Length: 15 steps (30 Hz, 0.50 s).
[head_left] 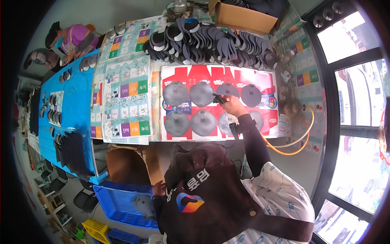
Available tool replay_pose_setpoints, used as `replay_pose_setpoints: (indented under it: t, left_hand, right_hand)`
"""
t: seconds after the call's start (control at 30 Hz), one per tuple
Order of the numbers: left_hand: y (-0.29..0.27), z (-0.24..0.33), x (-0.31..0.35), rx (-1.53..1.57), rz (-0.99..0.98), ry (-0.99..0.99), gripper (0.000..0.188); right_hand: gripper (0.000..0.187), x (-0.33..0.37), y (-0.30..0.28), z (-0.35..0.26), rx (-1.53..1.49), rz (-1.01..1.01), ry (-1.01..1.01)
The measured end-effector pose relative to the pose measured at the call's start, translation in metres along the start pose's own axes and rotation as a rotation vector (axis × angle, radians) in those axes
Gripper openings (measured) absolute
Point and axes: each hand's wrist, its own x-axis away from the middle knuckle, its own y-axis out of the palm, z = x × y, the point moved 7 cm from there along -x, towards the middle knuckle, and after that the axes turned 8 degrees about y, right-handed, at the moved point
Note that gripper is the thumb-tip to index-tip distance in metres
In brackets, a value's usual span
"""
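My right hand is closed around a black spray gun, its nozzle pointing left over the discs. Under it, round dark grey discs lie in two rows on a red and white printed sheet. Several discs have a mottled whitish sheen; the far-right one looks darker and more even. My wrist and forearm partly cover the near-row discs on the right. Low at my left side, my left hand is beside the dark apron, its fingers loosely apart and nothing visible in them.
Curved grey pieces like cap visors are heaped behind the sheet, near a cardboard box. An orange-yellow hose loops at right. A blue crate stands at lower left. Another person is at the blue table.
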Motion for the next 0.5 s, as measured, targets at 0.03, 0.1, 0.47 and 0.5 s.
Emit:
replay_pose_setpoints:
  t: [0.03, 0.1, 0.47, 0.5]
  left_hand:
    - [-0.009, -0.016, 0.001, 0.202, 0.088, -0.104, 0.032]
    - [-0.009, -0.013, -0.003, 0.169, 0.076, -0.126, 0.032]
    - [0.005, -0.065, -0.007, 0.446, 0.005, -0.437, 0.036]
    - [0.013, -0.055, -0.017, 0.474, -0.083, -0.444, 0.037]
  right_hand:
    - [0.027, -0.003, -0.006, -0.005, 0.049, 0.051, 0.027]
    - [0.033, -0.006, -0.028, 0.004, 0.07, 0.209, 0.035]
    - [0.033, -0.007, -0.071, 0.083, -0.09, 0.207, 0.211]
    - [0.032, -0.007, -0.074, 0.095, -0.077, 0.216, 0.175]
